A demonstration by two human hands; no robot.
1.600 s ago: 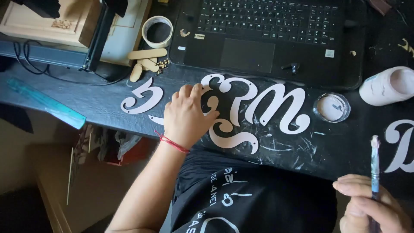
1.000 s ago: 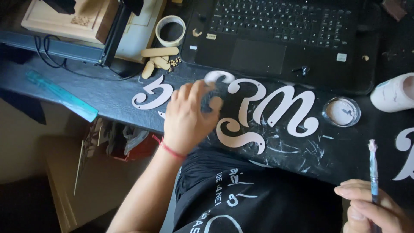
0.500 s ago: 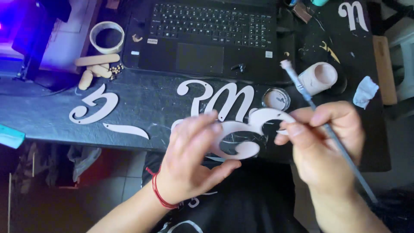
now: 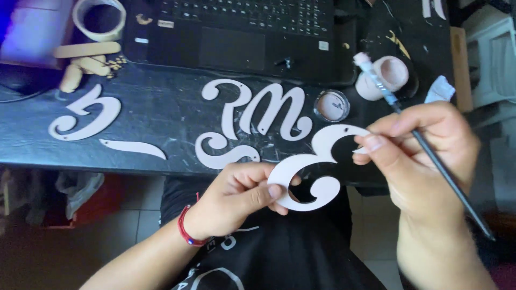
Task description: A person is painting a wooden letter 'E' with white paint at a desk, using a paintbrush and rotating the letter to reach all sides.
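Observation:
My left hand (image 4: 236, 198) grips the lower end of a white curly letter cutout (image 4: 317, 172), lifted off the dark table in front of my chest. My right hand (image 4: 424, 156) pinches the cutout's upper end while holding a long dark paintbrush (image 4: 430, 156), whose pale tip points up toward a pinkish paint pot (image 4: 389, 75). A large white looped letter cutout (image 4: 258, 118) lies flat on the table (image 4: 156, 107) just beyond my hands.
A black laptop (image 4: 242, 32) sits at the back. A small round lid with pale paint (image 4: 332, 105) lies beside the pot. More white cutouts (image 4: 86, 115) lie at left, with a tape roll (image 4: 99, 19) and wooden pieces (image 4: 86, 56) behind them.
My left hand has gone from pressing on the cutouts on the table to lifting one curly piece. My right hand has come in with the brush and taken its other end.

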